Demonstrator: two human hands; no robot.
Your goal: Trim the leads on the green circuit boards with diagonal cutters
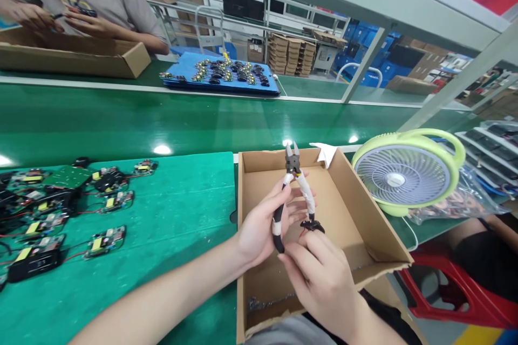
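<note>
Right hand (324,272) pinching black part (314,226); left hand (259,229) grasping cutters (292,163), long axis and tips pointing away.

You are at an electronics assembly line in a workshop. Circuit boards (104,242) wired to black casings (35,266) lie on the green mat (190,199) to your left, and more sit on a blue tray (186,63) opposite. A co-worker (121,2) is across from you, behind a cardboard box (135,59). Stacked cardboard trays (289,55) and blue containers (356,43) stand beyond; you hold diagonal cutters (292,164).
</note>
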